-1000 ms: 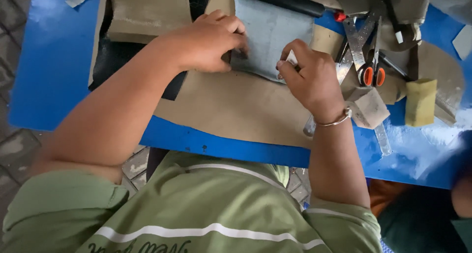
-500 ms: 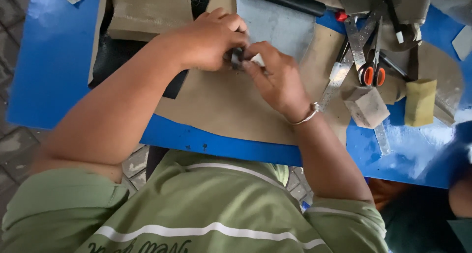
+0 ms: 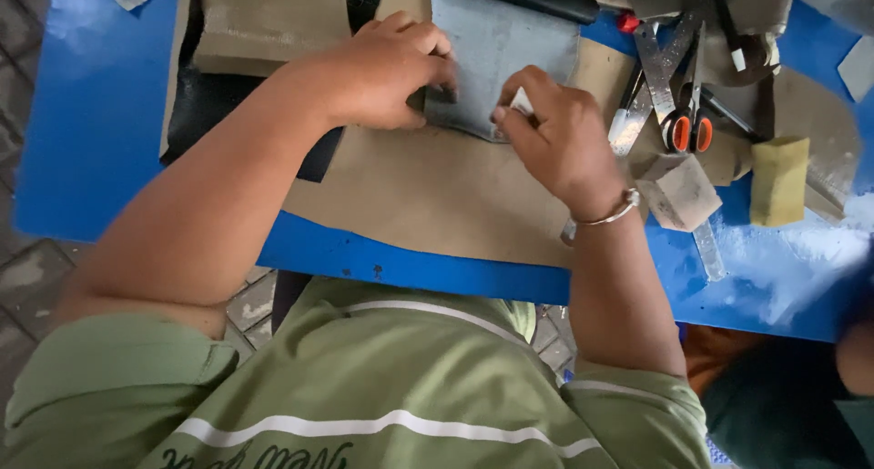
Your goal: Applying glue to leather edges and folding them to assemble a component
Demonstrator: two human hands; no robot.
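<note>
1. Up on the blue table (image 3: 100,132), a grey rectangular sheet of stiff material (image 3: 496,45) lies on a large tan sheet of leather-like material (image 3: 428,196), towards the far middle of the scene.
2. The left hand (image 3: 387,73) rests fingers-down on the left edge of the grey sheet, curled and pressing it flat; it grips nothing that can be seen.
3. The right hand (image 3: 555,132) sits at the near edge of the grey sheet, fingers pinched closed on a small white piece (image 3: 521,100) whose kind cannot be told. A silver bangle (image 3: 610,216) circles that wrist.
4. To the right lie scissors with orange handles (image 3: 687,127), a metal ruler (image 3: 660,59) touching them, a yellow sponge block (image 3: 778,182) further right, and a small tan folded scrap (image 3: 683,191) near the right wrist.
5. At the far left, a thick tan slab (image 3: 264,23) sits over a black sheet (image 3: 205,114).
6. The person wears a green shirt with a white stripe (image 3: 364,387).
</note>
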